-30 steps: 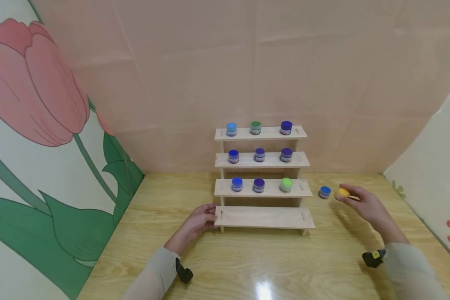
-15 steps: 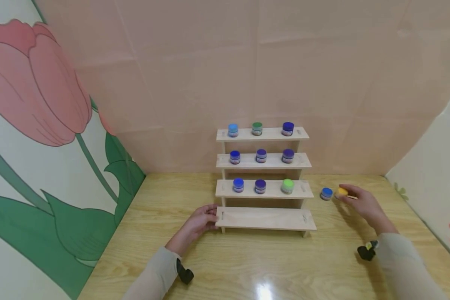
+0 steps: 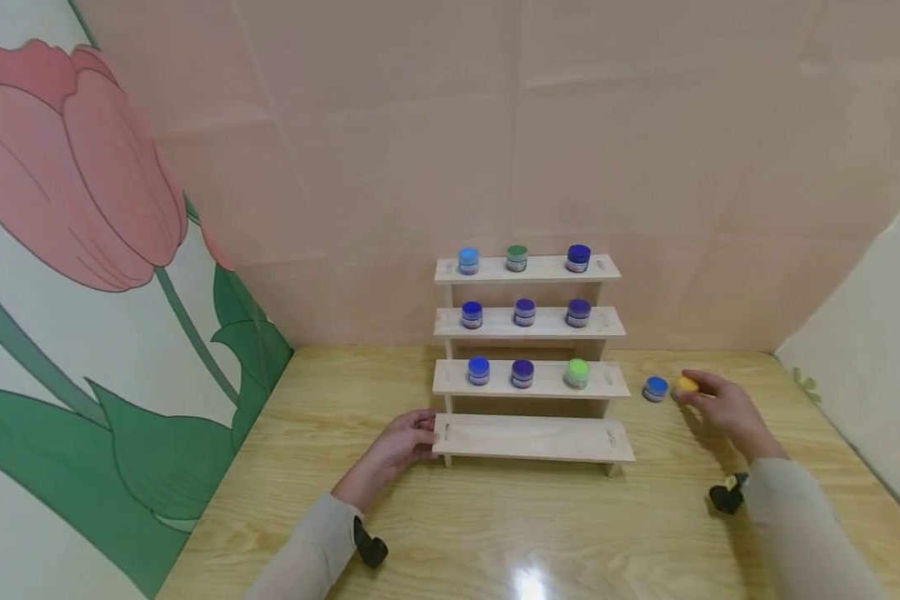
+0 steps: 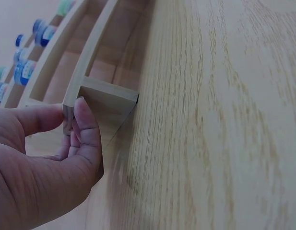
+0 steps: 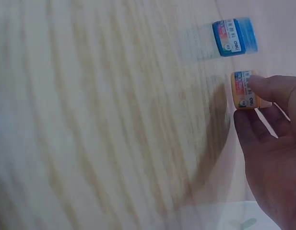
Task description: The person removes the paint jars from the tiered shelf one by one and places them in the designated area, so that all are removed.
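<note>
Jar [image 5: 242, 91] in right hand [image 3: 729, 412] has neared blue jar [image 3: 656, 389].

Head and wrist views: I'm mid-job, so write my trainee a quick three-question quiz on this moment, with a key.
1. Which jar does the right hand hold?
A) light green jar
B) yellow jar
C) dark green jar

2. True or false: the left hand pinches the left end of the lowest shelf of the rack.

3. Fill in the colour: in the head view, on the table between the rack and the jar in hand, stands a ____ jar.

Key: 1. B. 2. True. 3. Blue jar.
</note>
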Available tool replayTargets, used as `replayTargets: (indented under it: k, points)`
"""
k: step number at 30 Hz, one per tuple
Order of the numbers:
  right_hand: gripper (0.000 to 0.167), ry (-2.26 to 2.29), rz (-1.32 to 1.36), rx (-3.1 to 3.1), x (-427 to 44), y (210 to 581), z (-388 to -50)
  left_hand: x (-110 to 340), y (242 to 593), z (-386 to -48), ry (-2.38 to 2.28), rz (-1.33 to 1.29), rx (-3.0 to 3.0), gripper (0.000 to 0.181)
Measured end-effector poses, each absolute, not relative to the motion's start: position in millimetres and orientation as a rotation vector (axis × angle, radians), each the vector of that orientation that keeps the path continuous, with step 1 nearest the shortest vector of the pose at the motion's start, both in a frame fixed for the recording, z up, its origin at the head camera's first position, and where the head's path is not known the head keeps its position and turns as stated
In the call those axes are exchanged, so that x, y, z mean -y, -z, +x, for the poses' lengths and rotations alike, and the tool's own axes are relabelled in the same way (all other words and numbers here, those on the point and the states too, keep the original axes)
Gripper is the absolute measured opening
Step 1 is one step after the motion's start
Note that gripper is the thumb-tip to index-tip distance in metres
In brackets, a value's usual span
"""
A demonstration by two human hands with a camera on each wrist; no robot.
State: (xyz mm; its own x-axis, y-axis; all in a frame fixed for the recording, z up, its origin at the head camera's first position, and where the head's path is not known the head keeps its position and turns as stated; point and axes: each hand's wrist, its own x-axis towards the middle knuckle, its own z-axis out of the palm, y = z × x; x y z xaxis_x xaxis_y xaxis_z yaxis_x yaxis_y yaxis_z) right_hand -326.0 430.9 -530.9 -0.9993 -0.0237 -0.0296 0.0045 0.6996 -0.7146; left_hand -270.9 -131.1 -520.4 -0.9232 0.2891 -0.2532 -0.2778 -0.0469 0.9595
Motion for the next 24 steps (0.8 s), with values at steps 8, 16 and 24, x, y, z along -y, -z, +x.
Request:
replayTargets:
  k: [8, 16, 24]
  points:
    - [0.068, 1.189, -0.035, -2.882, -432.6, 533.8, -329.0, 130.9, 520.9, -271.8, -2.018, -0.009, -1.865, 0.055]
    - [0.067, 1.180, -0.050, -2.902, -434.6, 525.5, -330.5, 130.2, 518.1, -272.9, -2.029, -0.031, -1.850, 0.054]
    - [0.065, 1.240, -0.092, -3.002, -421.2, 499.3, -318.6, 130.8, 518.8, -271.2, -2.019, -0.035, -1.853, 0.054]
